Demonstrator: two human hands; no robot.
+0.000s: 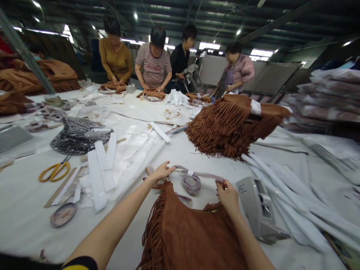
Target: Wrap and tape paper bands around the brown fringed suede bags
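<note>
A brown suede bag with fringe (191, 236) lies on the white table (25, 217) right in front of me. Its strap (202, 174), wrapped in clear plastic, stretches between my hands, with a coiled part (191, 183) hanging in the middle. My left hand (161, 172) pinches the strap's left end near the bag's upper left corner. My right hand (228, 195) is closed on the strap's right end at the bag's upper right corner.
A pile of fringed brown bags (233, 123) rises beyond the strap. A grey tool (257, 206) and white paper rolls (292, 195) lie to the right. Yellow scissors (54, 171), white strips (101, 168) and a grey speckled cloth (80, 135) lie left. Several people work across the table.
</note>
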